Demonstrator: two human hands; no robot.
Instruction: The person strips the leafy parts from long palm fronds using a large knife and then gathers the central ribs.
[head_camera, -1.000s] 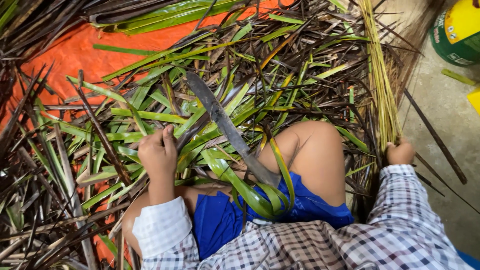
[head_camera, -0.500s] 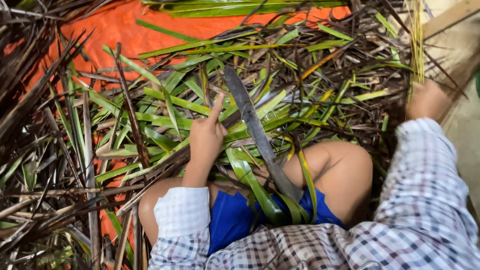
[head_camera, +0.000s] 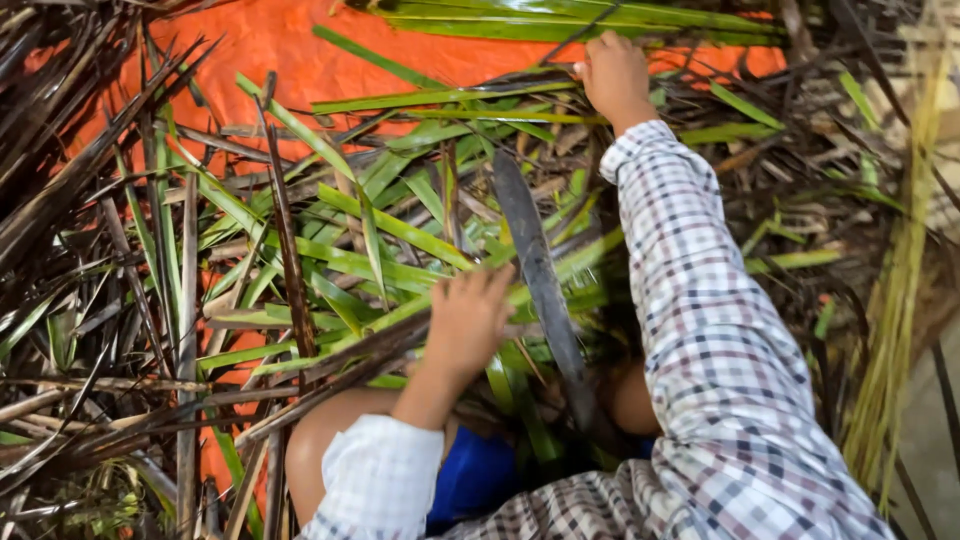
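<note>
Gripping green leaf strips (head_camera: 400, 232), the left hand (head_camera: 468, 318) closes beside a long blade (head_camera: 535, 270); the right hand (head_camera: 612, 75) clasps far leaves.

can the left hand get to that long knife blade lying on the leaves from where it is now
Probably yes. The left hand rests on the green leaves right beside the long dark blade, and nothing lies over the blade's upper length. Its lower end runs under the right sleeve, so the handle is hidden.
</note>
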